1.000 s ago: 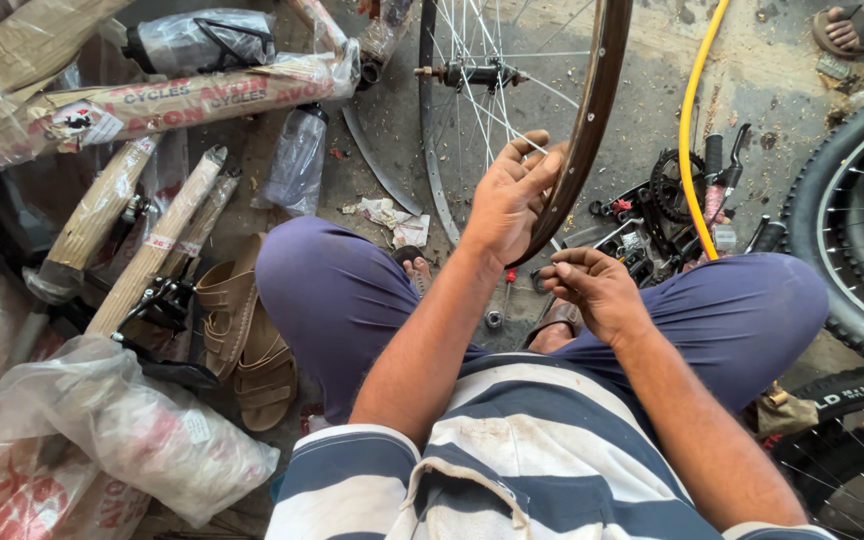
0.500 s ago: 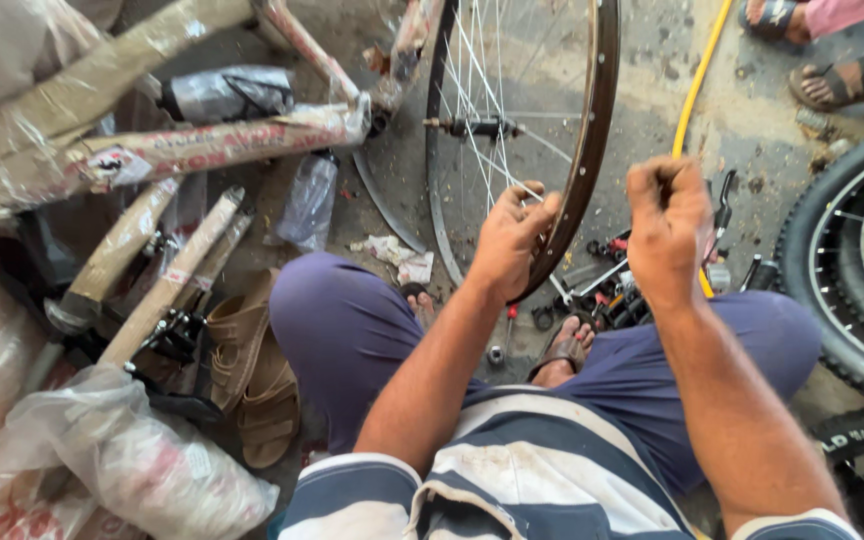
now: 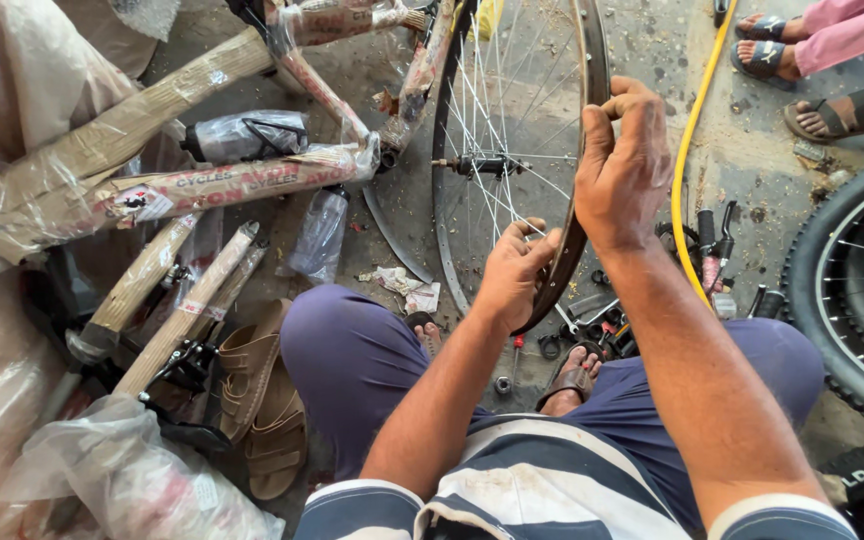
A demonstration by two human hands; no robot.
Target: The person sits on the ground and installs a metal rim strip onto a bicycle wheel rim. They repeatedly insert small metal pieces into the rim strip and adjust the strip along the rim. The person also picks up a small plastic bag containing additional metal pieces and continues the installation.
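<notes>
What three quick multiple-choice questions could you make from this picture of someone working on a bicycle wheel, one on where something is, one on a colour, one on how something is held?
1. Where does the yellow hose lie?
A. Across the person's lap
B. On the ground to the right of the wheel rim
C. Wound through the spokes

2. What colour are the trousers of the person?
A. Purple-blue
B. Bright red
C. White

3. How is the rim held?
A. It lies flat, untouched
B. Only one hand is on it
C. Both hands are on it

Answers: 1 B, the hose runs down the floor right of the rim. 2 A, both knees show purple-blue cloth. 3 C, the left hand grips its lower part and the right hand its upper edge, with the wheel standing upright.
</notes>
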